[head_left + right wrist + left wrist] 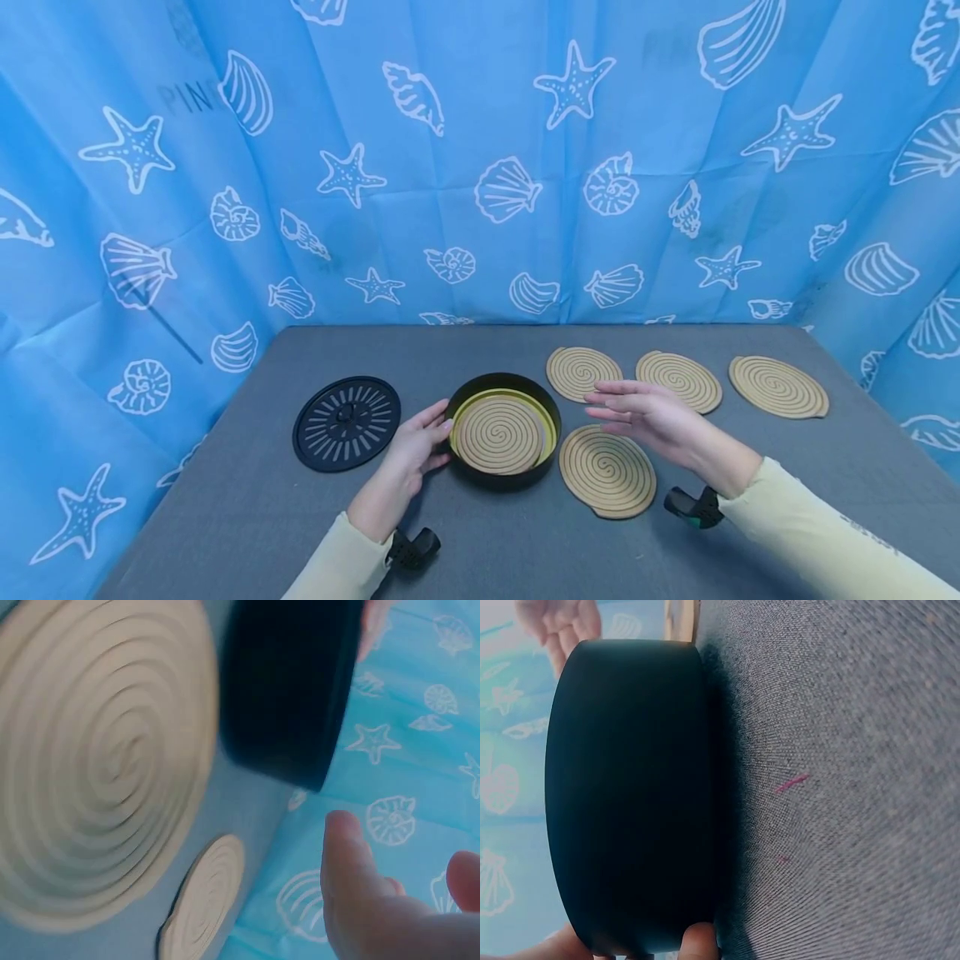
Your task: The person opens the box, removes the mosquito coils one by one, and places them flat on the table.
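Note:
A round black mosquito coil box (504,482) with a yellow inside stands at the middle of the table. Within it lies a tan spiral mosquito coil (501,435). My left hand (408,446) grips the box's left side, thumb at the rim; the left wrist view shows fingertips (699,941) against its dark wall. To the right of the box, my right hand (654,419) is held in the air with fingers extended and nothing in them. Below and left of that hand lies another coil (607,472), flat on the cloth.
A black slotted round lid (347,423) lies left of the box. Along the back right are three more coils, the nearest to the box (581,372), a middle one (686,382) and a far right one (778,386). A blue shell-print curtain (450,208) hangs behind the grey table.

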`<state>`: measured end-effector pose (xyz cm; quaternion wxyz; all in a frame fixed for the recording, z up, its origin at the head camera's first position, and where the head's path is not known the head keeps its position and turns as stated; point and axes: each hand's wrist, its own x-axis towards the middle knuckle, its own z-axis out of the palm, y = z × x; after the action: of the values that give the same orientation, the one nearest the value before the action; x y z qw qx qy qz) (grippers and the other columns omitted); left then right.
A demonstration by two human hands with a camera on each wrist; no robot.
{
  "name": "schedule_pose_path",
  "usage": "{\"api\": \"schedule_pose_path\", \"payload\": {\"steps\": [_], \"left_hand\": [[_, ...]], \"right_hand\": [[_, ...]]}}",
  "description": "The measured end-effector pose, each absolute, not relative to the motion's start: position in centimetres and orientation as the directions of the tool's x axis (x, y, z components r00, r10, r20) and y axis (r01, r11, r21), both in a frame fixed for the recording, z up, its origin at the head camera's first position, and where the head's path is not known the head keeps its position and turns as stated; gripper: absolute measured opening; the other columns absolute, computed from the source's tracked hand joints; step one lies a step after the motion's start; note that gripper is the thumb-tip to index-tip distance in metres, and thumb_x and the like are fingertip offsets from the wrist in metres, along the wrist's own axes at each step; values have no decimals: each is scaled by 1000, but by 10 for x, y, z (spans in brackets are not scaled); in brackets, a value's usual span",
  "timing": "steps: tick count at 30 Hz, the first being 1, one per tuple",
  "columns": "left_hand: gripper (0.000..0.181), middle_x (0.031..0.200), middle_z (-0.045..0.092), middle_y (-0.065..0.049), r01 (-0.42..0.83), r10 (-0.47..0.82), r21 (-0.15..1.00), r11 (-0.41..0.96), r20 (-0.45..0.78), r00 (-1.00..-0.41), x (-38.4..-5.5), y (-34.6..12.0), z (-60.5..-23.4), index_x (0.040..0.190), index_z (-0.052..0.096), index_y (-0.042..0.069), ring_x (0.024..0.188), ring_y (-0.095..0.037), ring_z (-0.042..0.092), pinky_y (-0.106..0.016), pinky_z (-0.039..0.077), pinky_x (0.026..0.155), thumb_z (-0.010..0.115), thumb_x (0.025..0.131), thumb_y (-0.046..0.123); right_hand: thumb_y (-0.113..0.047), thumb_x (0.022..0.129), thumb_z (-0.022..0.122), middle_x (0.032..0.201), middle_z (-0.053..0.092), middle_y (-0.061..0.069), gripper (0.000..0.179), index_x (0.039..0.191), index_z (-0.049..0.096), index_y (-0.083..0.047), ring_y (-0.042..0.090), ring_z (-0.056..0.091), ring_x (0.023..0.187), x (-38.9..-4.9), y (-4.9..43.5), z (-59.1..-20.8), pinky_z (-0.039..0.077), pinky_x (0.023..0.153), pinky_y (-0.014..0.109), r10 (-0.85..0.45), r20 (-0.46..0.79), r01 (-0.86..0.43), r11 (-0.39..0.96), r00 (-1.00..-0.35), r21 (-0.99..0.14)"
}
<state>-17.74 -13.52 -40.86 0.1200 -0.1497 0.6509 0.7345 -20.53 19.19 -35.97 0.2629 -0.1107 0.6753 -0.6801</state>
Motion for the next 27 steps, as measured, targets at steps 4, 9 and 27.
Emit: {"api": "schedule_pose_path", "payload": {"steps": [4,9,27], "left_hand": [[45,149,42,-15,-375,-23,919,-126,-380,-925,-178,-136,-409,146,43,9,128,-32,48,-47,45,94,50,101,13],[45,148,43,-15,-372,-24,920,-128,-378,-926,-177,-136,-409,146,43,9,127,-32,49,-48,45,95,50,101,13],[45,148,42,-15,-363,-13,922,-135,-368,-930,-176,-137,-411,146,43,8,129,-33,47,-50,44,97,50,101,12]], "right_hand": [[-9,102,45,151,26,31,61,149,12,13,29,48,129,-207,180,-356,34,108,47,-536,-209,238,16,-818,-971],[-8,101,43,151,24,33,62,148,10,14,36,38,135,-211,163,-354,30,110,49,-591,-207,255,1,-780,-967],[-2,98,40,154,-1,37,65,149,2,14,50,4,141,-230,120,-368,10,112,59,-638,-275,353,5,-719,-936]]}}
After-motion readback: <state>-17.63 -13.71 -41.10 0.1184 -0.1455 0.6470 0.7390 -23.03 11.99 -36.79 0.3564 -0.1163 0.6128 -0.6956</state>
